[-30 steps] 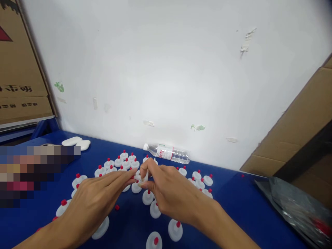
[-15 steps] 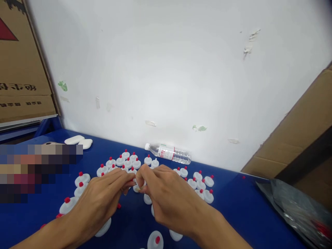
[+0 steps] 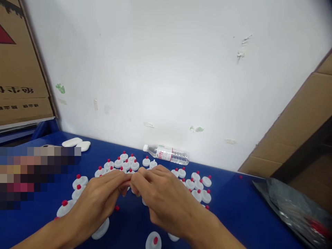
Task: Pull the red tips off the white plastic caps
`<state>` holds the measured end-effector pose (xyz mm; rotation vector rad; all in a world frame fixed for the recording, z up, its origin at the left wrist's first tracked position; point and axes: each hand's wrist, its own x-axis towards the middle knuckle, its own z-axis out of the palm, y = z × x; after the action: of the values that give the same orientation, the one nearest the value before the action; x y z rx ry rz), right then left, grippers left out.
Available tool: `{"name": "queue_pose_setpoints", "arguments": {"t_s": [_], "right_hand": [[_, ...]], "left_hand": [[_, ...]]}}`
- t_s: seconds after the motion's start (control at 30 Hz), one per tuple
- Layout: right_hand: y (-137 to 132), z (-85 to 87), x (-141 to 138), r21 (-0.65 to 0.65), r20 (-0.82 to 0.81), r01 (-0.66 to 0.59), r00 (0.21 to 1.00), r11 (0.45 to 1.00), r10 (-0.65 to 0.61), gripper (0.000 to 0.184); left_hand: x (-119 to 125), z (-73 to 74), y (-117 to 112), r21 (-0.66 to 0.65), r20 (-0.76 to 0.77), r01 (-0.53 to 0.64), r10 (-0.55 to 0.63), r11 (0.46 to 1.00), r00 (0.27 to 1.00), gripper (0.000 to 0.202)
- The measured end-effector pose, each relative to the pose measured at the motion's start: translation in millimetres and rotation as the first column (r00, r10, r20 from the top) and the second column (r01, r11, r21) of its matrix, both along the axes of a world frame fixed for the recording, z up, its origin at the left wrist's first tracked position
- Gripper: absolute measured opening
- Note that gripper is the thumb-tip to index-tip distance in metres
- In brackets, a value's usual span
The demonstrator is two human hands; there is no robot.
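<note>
My left hand [image 3: 105, 190] and my right hand [image 3: 158, 193] meet at the fingertips above the middle of the table. The fingers of both are closed in a pinch, and what lies between them is hidden. Around and behind them stand several round white plastic caps with red tips, such as one [image 3: 153, 240] in front and one [image 3: 79, 181] to the left. One white cap [image 3: 153, 164] behind my right hand has a bare nozzle. A loose red tip [image 3: 117, 208] lies near my left hand.
A clear plastic bottle [image 3: 172, 154] lies against the wall. White rounded objects [image 3: 72, 142] sit at the back left of the blue table [image 3: 228, 214]. A clear plastic bag [image 3: 293, 207] with red pieces lies right, by cardboard [image 3: 293, 128]. Another red tip [image 3: 241, 177] lies nearby.
My right hand has moved left, and its fingertips now touch those of my left hand. The whole view has shifted slightly.
</note>
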<state>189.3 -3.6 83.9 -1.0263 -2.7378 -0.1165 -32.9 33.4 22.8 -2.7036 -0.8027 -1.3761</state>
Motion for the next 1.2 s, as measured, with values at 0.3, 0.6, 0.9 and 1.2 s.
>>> {"name": "queue_pose_setpoints", "arguments": {"t_s": [0.3,0.6,0.9,1.2], "right_hand": [[10.8,-0.5,19.1,-0.073,-0.150,0.154,0.975,0.985,-0.163,0.038],[36.6,-19.3,43.6,-0.084,-0.181,0.393,0.898,0.916,-0.402,0.028],[45.6,-28.6,48.7,-0.057,-0.220,0.474,0.852,0.879,-0.474,0.017],[56.5,-36.6,66.0,-0.172,-0.109,0.594,0.781,0.786,-0.615,0.033]], "left_hand": [[-18.8,6.0,24.5,-0.052,-0.191,-0.045,0.034,0.998,0.981,0.024],[-39.1,6.4,31.2,-0.305,-0.485,0.026,-0.179,0.952,0.856,0.018],[-34.7,-12.5,23.0,-0.352,-0.520,-0.018,-0.179,0.936,0.835,0.029],[-26.3,7.3,17.1,-0.274,-0.442,-0.057,-0.073,0.960,0.894,0.020]]}}
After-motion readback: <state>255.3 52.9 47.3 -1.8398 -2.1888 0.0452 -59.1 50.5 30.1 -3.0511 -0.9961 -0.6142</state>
